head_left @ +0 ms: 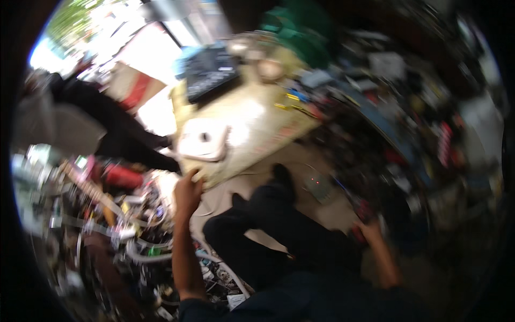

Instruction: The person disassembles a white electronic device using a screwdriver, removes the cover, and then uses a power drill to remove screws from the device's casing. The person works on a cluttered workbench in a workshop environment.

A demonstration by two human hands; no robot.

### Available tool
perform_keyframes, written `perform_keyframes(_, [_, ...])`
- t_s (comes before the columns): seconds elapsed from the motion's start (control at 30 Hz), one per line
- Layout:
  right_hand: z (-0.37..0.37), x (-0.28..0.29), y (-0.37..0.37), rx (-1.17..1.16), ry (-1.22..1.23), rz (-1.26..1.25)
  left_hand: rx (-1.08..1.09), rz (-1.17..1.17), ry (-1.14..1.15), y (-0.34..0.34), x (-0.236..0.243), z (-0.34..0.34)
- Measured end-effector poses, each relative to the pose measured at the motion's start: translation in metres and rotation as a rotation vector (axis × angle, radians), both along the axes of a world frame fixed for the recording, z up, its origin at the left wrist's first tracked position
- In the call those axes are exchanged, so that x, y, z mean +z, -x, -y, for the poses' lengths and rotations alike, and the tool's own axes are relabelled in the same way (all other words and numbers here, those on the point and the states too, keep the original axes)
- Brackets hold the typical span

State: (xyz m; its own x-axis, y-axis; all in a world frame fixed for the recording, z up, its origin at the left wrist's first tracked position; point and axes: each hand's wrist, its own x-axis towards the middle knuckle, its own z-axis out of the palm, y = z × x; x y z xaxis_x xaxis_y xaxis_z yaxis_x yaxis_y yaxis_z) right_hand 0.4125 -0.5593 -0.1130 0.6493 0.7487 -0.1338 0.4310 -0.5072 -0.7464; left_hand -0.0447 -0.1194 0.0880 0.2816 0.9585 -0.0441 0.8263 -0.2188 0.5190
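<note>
My left hand (189, 194) is at the near left corner of a yellowish tabletop (252, 137), its fingers blurred by motion. Just beyond it lies a white, rounded-square device (203, 139) with a small dark spot in its middle. Low on the right, my right hand (369, 232) is closed around a blurred red-and-black object (363, 210); its exact kind does not show. A thin bluish line runs up and left from near that object. My dark-trousered legs (268, 220) are bent between both arms.
A black device (212, 75) lies at the table's far side, near a green bag (300, 32). Cables and mixed scrap (145, 231) crowd the left; more clutter fills the right. A small box with red lights (317, 187) sits on the floor. Another person's dark sleeve (118, 129) reaches in from the left.
</note>
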Motion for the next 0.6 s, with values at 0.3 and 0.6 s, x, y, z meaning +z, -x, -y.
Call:
perform_keyframes(0.3, [0.025, -0.045, -0.020, -0.696, -0.236, -0.706, -0.051, 0.402, 0.477, -0.013, -0.009, 0.159])
perform_keyframes(0.6, [-0.102, -0.122, -0.089, -0.824, -0.399, -0.369, 0.041, 0.465, 0.673, -0.022, -0.038, 0.222])
